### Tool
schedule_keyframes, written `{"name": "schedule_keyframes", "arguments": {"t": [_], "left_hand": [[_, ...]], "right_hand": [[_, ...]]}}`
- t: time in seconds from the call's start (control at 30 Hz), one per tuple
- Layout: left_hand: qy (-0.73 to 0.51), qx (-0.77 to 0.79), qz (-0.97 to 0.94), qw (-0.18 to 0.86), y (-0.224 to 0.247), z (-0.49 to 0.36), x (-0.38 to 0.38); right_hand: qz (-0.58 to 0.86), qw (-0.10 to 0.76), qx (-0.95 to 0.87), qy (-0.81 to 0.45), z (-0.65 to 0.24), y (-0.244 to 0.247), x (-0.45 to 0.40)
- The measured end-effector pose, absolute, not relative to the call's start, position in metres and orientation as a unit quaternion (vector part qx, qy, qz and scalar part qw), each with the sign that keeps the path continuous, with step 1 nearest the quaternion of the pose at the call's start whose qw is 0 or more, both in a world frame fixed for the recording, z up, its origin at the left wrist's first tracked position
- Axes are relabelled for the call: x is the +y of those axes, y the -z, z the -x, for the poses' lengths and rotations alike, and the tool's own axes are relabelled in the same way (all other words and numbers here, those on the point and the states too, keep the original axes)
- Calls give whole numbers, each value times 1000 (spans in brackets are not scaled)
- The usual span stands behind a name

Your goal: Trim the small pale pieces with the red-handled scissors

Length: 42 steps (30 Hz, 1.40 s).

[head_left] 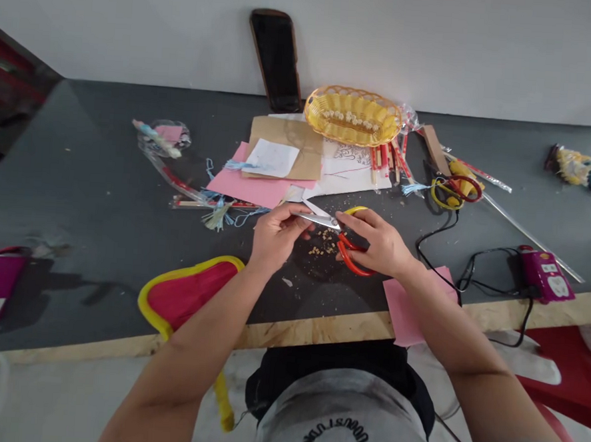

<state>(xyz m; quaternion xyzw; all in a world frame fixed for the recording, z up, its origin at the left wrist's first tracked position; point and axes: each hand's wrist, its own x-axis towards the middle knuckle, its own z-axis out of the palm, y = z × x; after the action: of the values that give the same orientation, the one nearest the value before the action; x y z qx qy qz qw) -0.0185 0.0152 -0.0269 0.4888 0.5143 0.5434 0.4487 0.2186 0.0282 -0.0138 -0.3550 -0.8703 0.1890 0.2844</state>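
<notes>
Right fingers point(354, 222) are clamping scissors point(333, 222), left fingers point(278, 214) meeting the blades point(318, 218) (hold hidden, can't tell); bits point(317, 252) are lying below, cutting seemingly underway.

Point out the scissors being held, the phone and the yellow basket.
Held scissors point(334, 223): head view, at the pivot.
Phone point(276, 61): head view, middle of the dark screen.
Yellow basket point(351, 136): head view, on the near wall.
</notes>
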Motion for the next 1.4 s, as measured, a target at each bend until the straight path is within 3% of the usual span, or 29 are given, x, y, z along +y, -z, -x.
{"name": "schedule_keyframes", "arguments": {"t": [1.4], "left_hand": [[-546, 520, -492, 436, 21, 20, 14]], "right_hand": [[335, 293, -864, -236, -217, 14, 26]]}}
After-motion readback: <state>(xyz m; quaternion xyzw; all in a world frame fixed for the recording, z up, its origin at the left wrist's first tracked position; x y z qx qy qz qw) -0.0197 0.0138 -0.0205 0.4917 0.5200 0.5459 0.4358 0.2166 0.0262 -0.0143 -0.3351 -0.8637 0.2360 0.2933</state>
